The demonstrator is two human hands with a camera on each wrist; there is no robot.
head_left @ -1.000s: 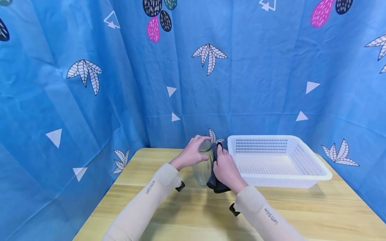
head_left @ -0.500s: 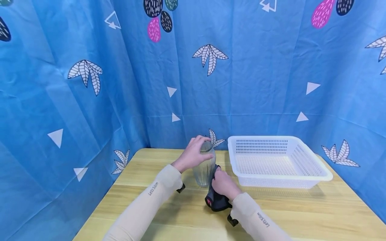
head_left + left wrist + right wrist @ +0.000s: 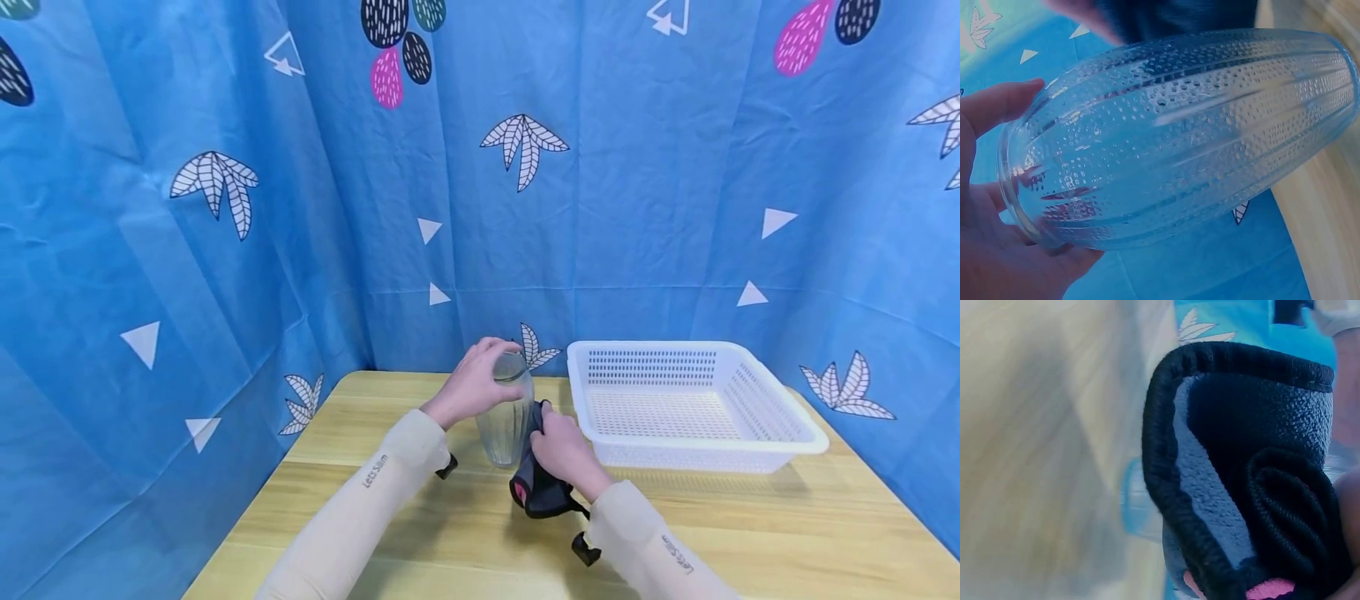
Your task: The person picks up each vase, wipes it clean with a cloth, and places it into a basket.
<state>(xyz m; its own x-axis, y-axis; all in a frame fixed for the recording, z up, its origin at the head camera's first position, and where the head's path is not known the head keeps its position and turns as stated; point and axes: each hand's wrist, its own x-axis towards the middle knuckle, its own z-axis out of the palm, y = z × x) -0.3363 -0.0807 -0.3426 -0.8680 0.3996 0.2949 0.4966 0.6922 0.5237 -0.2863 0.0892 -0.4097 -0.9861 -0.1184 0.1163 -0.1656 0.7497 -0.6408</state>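
Observation:
A clear glass vase (image 3: 501, 437) with lengthwise ribs and a dimpled surface stands on the table. My left hand (image 3: 472, 385) grips it around the neck, thumb and fingers curved at the rim. In the left wrist view the vase (image 3: 1197, 140) fills the middle, held at its mouth by the left hand (image 3: 1004, 250). Against or close to its right side, my right hand (image 3: 562, 447) holds a bunched dark grey cloth (image 3: 547, 497) with black edging. The right wrist view shows folds of the cloth (image 3: 1216, 494) and a bit of pink; most of that hand is hidden there.
A white perforated plastic basket (image 3: 705, 448) stands on the right of the wooden table (image 3: 360, 533), just beyond my right hand. Blue patterned curtains (image 3: 637, 208) hang behind and on both sides.
My right hand has brought the cloth down along the vase's right side towards me, then slightly back up. The left hand keeps its hold on the neck, almost still.

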